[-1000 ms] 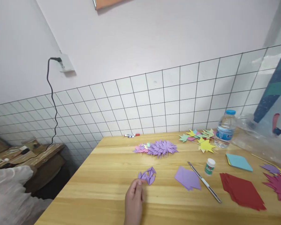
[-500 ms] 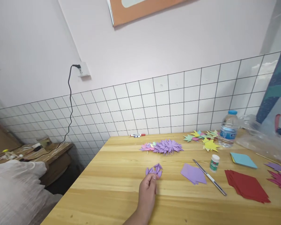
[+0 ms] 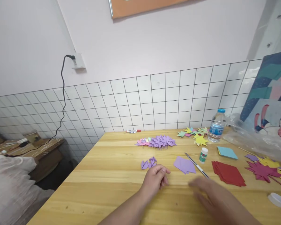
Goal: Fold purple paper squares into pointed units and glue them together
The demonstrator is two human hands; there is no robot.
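Note:
My left hand [image 3: 155, 178] hovers over the table just in front of some small folded purple paper pieces [image 3: 149, 163]. Its fingers are loosely curled and apart, with nothing seen in them. My right hand [image 3: 207, 195], blurred by motion, is at the lower right, in front of a craft knife [image 3: 197, 165]. Its thumb and fingers look spread, and no object shows between them. Purple paper squares [image 3: 184, 165] lie beside the knife, between and beyond the two hands. A stack of red paper squares [image 3: 228, 173] rests to the right of the knife.
Behind are a purple spiky paper cluster [image 3: 162, 142], yellow paper stars [image 3: 200, 140], markers [image 3: 133, 131] and a water bottle [image 3: 216, 126]. A small white-capped bottle [image 3: 203, 155], blue paper [image 3: 227, 152], a magenta paper star [image 3: 262, 170] and a white lid [image 3: 277, 199] are at right.
My left hand has moved off the folded purple pieces, towards the right and nearer me, leaving them on the table. My right hand has come into view. The view has shifted right.

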